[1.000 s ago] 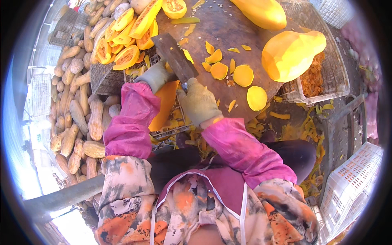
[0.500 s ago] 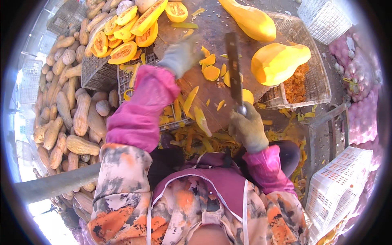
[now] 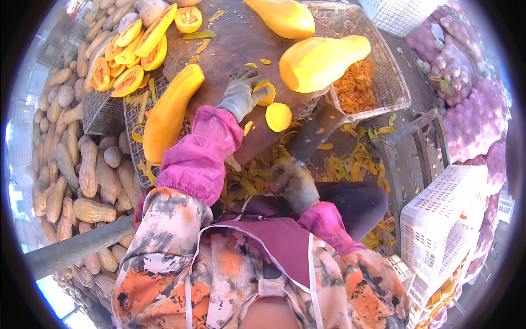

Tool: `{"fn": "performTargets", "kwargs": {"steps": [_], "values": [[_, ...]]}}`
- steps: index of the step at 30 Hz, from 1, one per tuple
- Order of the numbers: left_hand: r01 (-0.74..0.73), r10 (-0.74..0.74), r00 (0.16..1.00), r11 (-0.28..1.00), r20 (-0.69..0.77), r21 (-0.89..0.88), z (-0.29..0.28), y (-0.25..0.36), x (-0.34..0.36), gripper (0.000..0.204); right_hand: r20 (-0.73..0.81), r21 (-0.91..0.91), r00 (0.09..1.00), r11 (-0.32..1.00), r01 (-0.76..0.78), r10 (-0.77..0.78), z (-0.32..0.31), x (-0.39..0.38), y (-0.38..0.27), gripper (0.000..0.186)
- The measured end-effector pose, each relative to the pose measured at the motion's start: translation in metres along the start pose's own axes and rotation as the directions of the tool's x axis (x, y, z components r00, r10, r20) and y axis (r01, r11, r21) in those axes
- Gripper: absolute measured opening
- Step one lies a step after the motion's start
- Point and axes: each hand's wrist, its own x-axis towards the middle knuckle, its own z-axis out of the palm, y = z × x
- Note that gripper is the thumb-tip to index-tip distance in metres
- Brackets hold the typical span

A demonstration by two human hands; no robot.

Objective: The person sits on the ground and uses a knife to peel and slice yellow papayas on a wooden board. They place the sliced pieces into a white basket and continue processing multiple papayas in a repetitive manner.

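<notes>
My gloved left hand (image 3: 240, 94) is over the brown work board (image 3: 230, 41), its fingers closed around a small orange squash piece (image 3: 266, 93). A round yellow squash slice (image 3: 278, 117) lies close by, near the board's front edge. Low in front of my knee, my gloved right hand (image 3: 296, 183) grips a cleaver (image 3: 315, 131) by its handle, the broad dark blade pointing up and right. Beside my left forearm rests a long peeled squash (image 3: 172, 112). Two more peeled squashes, one pear-shaped (image 3: 320, 63) and one farther back (image 3: 282, 17), lie at the board's right side.
Halved squashes (image 3: 129, 79) are stacked on a crate (image 3: 104, 109) at left, beside a heap of unpeeled squashes (image 3: 87, 170). A crate of orange pulp (image 3: 402, 101) stands right. Peel scraps (image 3: 350, 164) cover the ground. White crates (image 3: 438, 214) and pink net sacks (image 3: 476, 126) are farther right.
A long peeled squash now lies beside my left forearm. Several small pieces are gone from the board. My right hand has lowered the cleaver off the board; my left has closed on a piece.
</notes>
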Motion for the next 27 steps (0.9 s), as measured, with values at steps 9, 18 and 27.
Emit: {"fn": "performTargets", "kwargs": {"steps": [9,18,27], "values": [[0.028,0.002,0.997,0.935,0.083,-0.354,0.036,0.096,-0.066,0.054,0.326,0.219,0.943,0.964,-0.151,0.074,0.003,-0.015,0.005,0.018],[-0.651,0.710,0.699,0.579,-0.091,-0.491,-0.037,0.412,-0.073,0.054,0.383,0.438,0.615,0.722,0.536,-0.689,-0.117,-0.157,-0.024,0.025],[-0.655,0.859,0.404,0.031,-0.316,-0.755,-0.100,0.512,-0.098,0.068,0.126,0.690,-0.282,-0.120,0.714,-0.951,-0.181,-0.293,-0.044,0.016]]}}
